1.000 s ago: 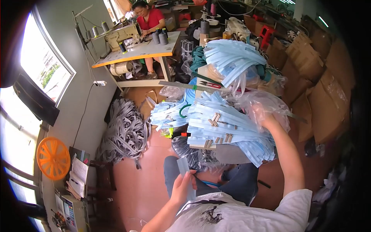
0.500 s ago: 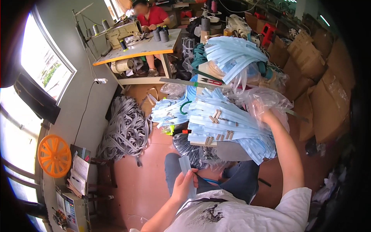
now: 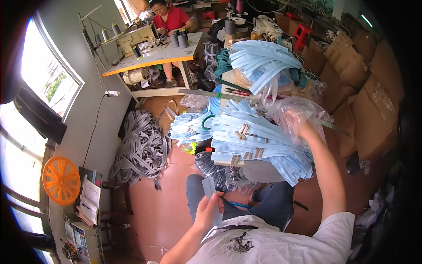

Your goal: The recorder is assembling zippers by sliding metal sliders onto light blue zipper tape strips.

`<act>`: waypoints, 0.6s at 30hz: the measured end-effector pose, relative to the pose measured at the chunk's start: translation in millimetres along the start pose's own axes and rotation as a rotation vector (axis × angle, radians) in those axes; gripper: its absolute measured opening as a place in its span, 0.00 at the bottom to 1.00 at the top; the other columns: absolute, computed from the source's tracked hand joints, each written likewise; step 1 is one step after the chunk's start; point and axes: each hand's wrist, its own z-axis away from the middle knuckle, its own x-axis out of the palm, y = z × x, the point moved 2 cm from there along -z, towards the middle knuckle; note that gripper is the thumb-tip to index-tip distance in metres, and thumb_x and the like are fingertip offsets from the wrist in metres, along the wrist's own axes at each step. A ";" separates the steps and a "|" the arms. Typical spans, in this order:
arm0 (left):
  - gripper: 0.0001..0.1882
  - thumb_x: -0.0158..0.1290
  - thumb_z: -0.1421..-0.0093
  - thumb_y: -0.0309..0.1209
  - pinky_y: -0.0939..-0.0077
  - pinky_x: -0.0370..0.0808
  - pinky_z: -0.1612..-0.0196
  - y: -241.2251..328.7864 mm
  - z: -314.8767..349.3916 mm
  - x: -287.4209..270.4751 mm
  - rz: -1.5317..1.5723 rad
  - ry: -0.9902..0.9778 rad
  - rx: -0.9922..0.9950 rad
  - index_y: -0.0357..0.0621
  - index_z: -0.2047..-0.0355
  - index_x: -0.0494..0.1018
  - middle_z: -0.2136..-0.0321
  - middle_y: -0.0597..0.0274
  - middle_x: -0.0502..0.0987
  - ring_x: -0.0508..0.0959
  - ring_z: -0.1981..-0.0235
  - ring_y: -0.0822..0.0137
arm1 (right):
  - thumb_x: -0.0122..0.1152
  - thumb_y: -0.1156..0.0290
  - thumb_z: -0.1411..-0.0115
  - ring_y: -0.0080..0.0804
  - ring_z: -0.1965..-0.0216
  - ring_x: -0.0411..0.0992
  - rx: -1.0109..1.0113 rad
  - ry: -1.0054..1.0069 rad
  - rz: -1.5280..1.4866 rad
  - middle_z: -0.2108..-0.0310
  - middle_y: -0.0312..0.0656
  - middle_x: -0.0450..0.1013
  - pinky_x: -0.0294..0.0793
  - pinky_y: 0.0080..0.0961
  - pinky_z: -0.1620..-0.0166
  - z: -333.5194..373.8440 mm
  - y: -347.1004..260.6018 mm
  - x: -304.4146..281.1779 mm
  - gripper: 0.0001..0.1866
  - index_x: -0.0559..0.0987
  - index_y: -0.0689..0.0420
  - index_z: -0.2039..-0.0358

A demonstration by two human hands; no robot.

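Observation:
Above my lap, my left hand pinches a folded light blue fabric strip. One end rises above the fingers and the other hangs below them. My right arm stretches forward, with my right hand inside a clear plastic bag. The crumpled film blurs its fingers, so their grip cannot be made out. Beside that bag, a fanned pile of light blue strips covers a small table. Several small metal pieces lie on the strips.
Red-handled snips and a long metal ruler lie behind the pile. More blue strips are heaped farther back. Grey straps lie on the floor at left. A person in red sits at a sewing machine. Cardboard stands right.
The view has shifted slightly. My right hand stays in the plastic bag, with only a small movement, and my left hand still holds the strip.

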 end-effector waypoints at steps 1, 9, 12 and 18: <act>0.21 0.43 0.29 0.42 0.77 0.73 0.65 0.3 -0.3 0.4 -0.001 -0.002 -0.001 0.34 0.50 0.68 0.71 0.66 0.71 0.72 0.71 0.73 | 0.52 0.65 0.36 0.47 0.53 0.73 0.002 0.001 0.001 0.54 0.52 0.74 0.71 0.36 0.48 0.5 3.1 1.2 0.14 0.76 0.57 0.54; 0.21 0.43 0.29 0.42 0.78 0.73 0.65 -2.1 -1.2 0.4 -0.012 -0.009 0.004 0.34 0.51 0.68 0.71 0.66 0.71 0.71 0.71 0.73 | 0.51 0.65 0.33 0.38 0.68 0.71 -0.107 0.136 -0.079 0.66 0.46 0.74 0.71 0.36 0.62 6.4 -10.8 -7.6 0.11 0.76 0.59 0.59; 0.21 0.43 0.29 0.42 0.78 0.72 0.66 -3.1 -2.1 0.5 -0.016 -0.021 0.006 0.34 0.51 0.68 0.71 0.65 0.71 0.71 0.71 0.73 | 0.50 0.64 0.32 0.38 0.67 0.70 -0.004 0.072 -0.134 0.66 0.46 0.75 0.71 0.35 0.61 12.4 -1.4 -8.0 0.13 0.76 0.59 0.59; 0.21 0.43 0.29 0.42 0.78 0.72 0.66 -2.1 -2.0 -0.7 -0.027 -0.012 0.008 0.34 0.51 0.68 0.72 0.65 0.71 0.72 0.71 0.73 | 0.46 0.61 0.32 0.46 0.58 0.72 -0.103 0.052 0.159 0.55 0.49 0.74 0.71 0.38 0.52 35.3 -53.2 -32.6 0.17 0.76 0.56 0.50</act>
